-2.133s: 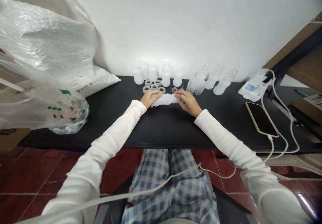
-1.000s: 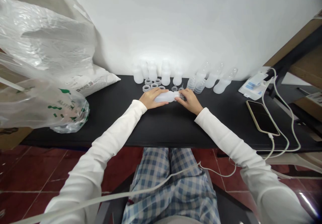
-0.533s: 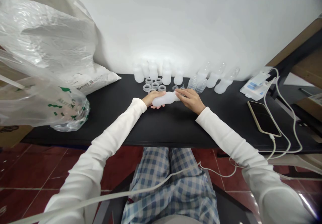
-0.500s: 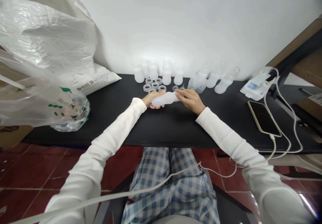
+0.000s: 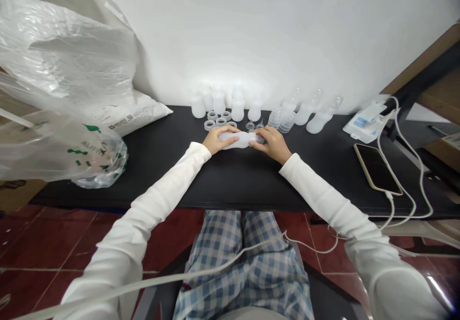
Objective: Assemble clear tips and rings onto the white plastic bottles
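Observation:
A frosted white baby bottle [image 5: 241, 141] lies sideways between my hands, just above the black table. My left hand [image 5: 214, 140] is wrapped round its base end, thumb along the side. At the other end, the fingers of my right hand [image 5: 273, 143] close round the neck and a clear dome cap [image 5: 259, 139]. Right behind the bottle are several white collar rings [image 5: 210, 125] and a few clear teats [image 5: 250, 125]. Loose clear caps [image 5: 286, 123] stand beyond my right hand. Several open-topped bottles [image 5: 237, 105] are lined up along the wall.
Capped bottles [image 5: 321, 117] stand at the back right. Further right lie a phone [image 5: 377, 169] on a charging cable and a white power strip [image 5: 364, 122]. Large plastic bags [image 5: 72, 61] crowd the left side. A white cable [image 5: 215, 269] crosses over my lap.
My left hand has turned over from supporting the bottle underneath to gripping it from above. My right fingers have curled round the neck end, and the clear cap now shows there.

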`<state>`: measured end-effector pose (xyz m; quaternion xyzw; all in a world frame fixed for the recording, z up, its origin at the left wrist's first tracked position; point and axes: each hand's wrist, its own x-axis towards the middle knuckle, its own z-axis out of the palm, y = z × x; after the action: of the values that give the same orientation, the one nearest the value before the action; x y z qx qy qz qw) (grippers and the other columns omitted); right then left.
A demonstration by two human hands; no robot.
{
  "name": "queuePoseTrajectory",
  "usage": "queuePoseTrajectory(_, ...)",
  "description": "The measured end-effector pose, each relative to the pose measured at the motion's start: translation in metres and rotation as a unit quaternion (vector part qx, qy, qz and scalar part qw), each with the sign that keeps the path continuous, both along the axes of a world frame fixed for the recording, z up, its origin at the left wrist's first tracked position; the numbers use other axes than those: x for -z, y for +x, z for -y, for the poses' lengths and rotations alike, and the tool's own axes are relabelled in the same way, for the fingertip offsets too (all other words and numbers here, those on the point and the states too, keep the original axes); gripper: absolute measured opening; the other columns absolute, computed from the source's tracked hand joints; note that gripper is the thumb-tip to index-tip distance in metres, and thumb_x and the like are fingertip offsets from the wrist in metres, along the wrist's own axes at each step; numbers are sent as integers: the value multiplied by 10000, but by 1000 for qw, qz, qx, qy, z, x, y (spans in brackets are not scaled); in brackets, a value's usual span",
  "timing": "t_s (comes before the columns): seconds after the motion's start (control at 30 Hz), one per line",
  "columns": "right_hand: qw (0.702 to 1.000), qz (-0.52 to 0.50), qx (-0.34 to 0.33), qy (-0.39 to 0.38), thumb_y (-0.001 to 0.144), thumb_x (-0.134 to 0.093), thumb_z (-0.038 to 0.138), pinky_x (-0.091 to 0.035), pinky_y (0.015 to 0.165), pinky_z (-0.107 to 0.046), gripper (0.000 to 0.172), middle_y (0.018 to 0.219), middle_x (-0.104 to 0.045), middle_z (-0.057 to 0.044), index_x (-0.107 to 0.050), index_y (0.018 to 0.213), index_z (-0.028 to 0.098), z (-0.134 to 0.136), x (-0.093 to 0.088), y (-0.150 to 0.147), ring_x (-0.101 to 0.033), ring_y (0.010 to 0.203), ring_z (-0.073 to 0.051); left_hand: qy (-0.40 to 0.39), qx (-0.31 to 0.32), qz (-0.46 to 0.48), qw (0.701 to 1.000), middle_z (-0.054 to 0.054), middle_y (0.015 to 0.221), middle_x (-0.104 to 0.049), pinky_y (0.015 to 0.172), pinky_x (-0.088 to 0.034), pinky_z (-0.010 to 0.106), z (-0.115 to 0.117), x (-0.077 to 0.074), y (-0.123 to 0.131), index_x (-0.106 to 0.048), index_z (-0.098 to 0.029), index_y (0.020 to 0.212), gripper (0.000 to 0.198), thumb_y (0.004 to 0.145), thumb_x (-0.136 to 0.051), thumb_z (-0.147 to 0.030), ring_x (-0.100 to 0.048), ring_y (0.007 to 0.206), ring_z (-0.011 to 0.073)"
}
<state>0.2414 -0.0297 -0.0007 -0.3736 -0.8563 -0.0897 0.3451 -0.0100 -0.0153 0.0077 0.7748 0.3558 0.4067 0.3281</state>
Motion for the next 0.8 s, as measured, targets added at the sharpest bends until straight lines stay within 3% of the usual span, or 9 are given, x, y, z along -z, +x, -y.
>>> queuePoseTrajectory(0.1,999,-8,38,-19,1001,-406,647,-429,701,-354,567,681,-592,-52,-686,807,195,-3,3,0,-502,639,-195,99,10,-58,993,82,1172,-756,1002,-544,382,1,4,-1,-732,-176,1140,552,758,-764,-573,-708,1094,254)
queuePoseTrajectory(0.27,996,19,58,-58,1045,-319,589,-406,738,-370,597,627,-590,-43,-669,770,191,-3,0,3,-483,601,-188,154,-4,-94,984,83,1218,-742,1034,-532,373,3,8,0,-705,-211,1227,551,770,-795,-506,-700,1126,240)
queuePoseTrajectory(0.33,996,36,50,-57,1043,-335,581,-416,778,-389,562,741,-669,-77,-695,888,180,-1,-5,4,-561,694,-223,145,-10,-81,986,90,1208,-745,1040,-524,376,2,8,0,-716,-201,1204,540,763,-801,-501,-696,1130,245)
queuePoseTrajectory(0.4,998,48,17,-46,1011,-429,600,-434,840,-411,509,988,-735,-118,-679,1128,172,1,-11,5,-631,858,-267,114,-13,-59,992,92,1202,-748,1039,-517,390,0,7,1,-727,-192,1168,527,761,-791,-519,-690,1134,256)
queuePoseTrajectory(0.5,998,56,-33,-26,959,-556,604,-455,913,-433,584,1244,-707,-137,-559,1371,190,4,-17,7,-659,1033,-297,43,-6,-34,999,88,1174,-754,1017,-516,412,-5,7,0,-737,-176,1120,538,753,-766,-568,-692,1102,266)
queuePoseTrajectory(0.67,997,59,-56,-9,948,-576,607,-493,861,-401,523,1109,-757,-116,-637,1276,205,4,-19,10,-692,982,-278,-33,16,-31,999,96,1100,-764,952,-531,399,-10,8,0,-749,-145,1085,599,721,-754,-622,-704,1014,264)
queuePoseTrajectory(0.8,999,32,-40,-14,911,-592,654,-512,810,-385,565,1012,-763,-119,-673,1222,190,3,-14,11,-688,867,-255,33,-1,-60,998,85,1114,-765,962,-539,387,-3,7,1,-747,-162,1121,567,746,-763,-588,-708,1020,257)
